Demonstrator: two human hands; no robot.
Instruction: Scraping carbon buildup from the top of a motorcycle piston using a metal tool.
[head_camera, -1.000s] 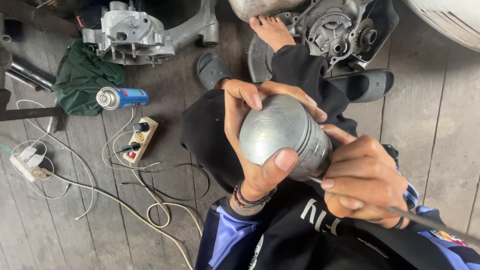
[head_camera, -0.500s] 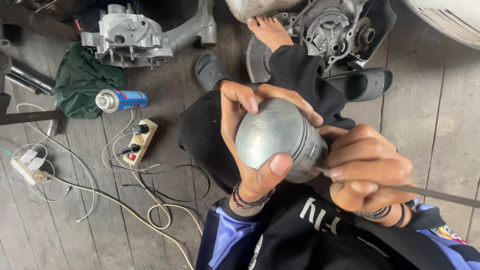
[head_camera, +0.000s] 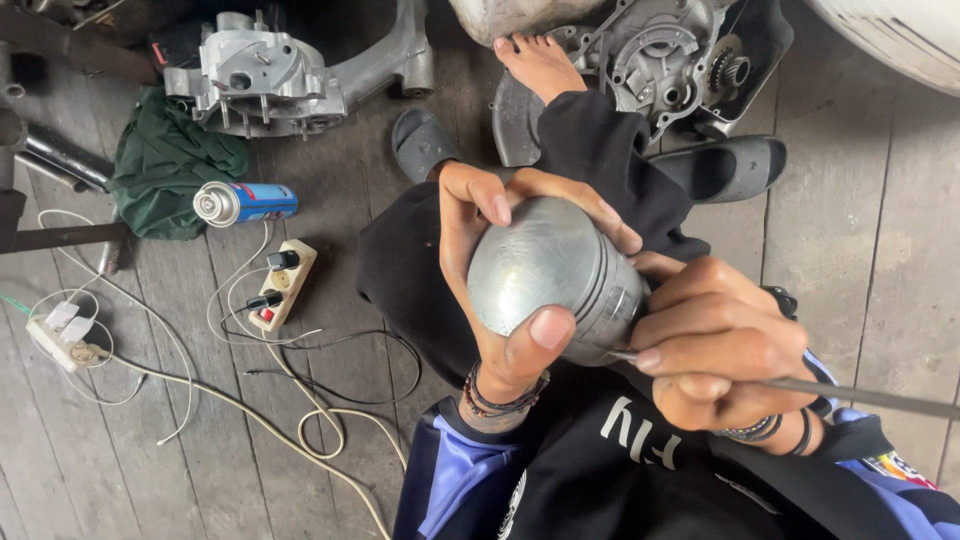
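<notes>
Head view: your left hand is wrapped around a metal piston, thumb pressed on the lower edge of its scuffed crown, fingers curled over the top rim. The piston sits over your lap, crown tilted toward the camera, ring grooves visible along its right side.

Your right hand is closed around a thin metal rod. The rod runs out toward the right frame edge, and its tip sits at the piston's skirt, just below the grooves. Whether the tip is actually in a groove, can't tell. Fingers of that hand rest against the piston's side.

Beaded bracelet on the left wrist, dark bands on the right. Black and blue sleeves.

Floor is grey wooden planks. A bare foot points up-frame, with one dark sandal beside it and another to the right. An engine crankcase half lies upper left, a second engine case at top centre just past the foot.

Left of your knee: a blue spray can lying on its side, touching a green cloth. Below that, a beige power strip with plugs in it, and white cables looping across the planks.
</notes>
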